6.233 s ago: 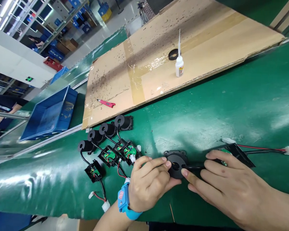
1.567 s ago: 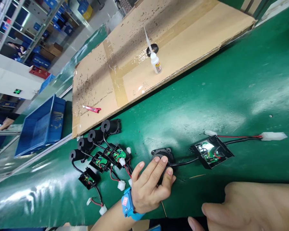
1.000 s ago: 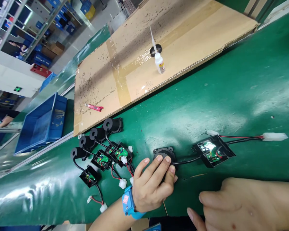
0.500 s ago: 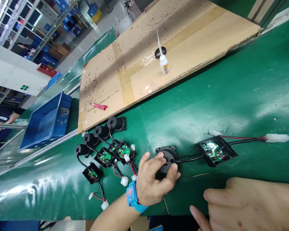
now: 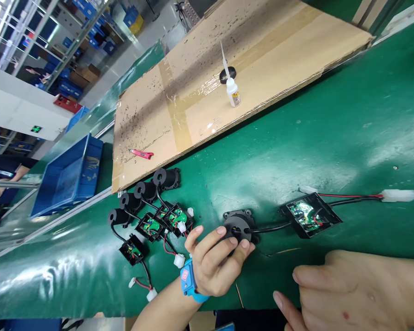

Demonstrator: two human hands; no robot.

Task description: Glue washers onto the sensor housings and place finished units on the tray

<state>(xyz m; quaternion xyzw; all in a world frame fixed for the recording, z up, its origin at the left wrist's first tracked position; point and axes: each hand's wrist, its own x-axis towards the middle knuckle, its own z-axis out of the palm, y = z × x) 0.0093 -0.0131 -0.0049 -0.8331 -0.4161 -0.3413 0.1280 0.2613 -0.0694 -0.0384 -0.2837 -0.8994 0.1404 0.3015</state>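
Note:
My left hand (image 5: 215,264), wearing a blue wrist strap (image 5: 189,278), has its thumb and fingertips on the near rim of a black round housing (image 5: 239,224). The centre hole of the housing shows, with something yellowish inside. A black cable joins it to an open black box (image 5: 310,215) holding a green circuit board. Red and black leads run from the box to a white connector (image 5: 400,196). At the lower right, my right hand (image 5: 352,292) hovers back upwards, fingers curled under and thumb apart. Whatever it may hold is hidden.
Several similar black housings (image 5: 167,178) with open circuit boxes (image 5: 150,226) stand left. A cardboard sheet (image 5: 207,110) bears a white dropper bottle (image 5: 233,94), a black round piece (image 5: 227,75) and a red-handled cutter (image 5: 142,154). A blue bin (image 5: 67,177) is far left.
My left fingers have slid off the middle of the round housing toward its near rim, uncovering the centre hole. My right hand keeps nearly the same pose.

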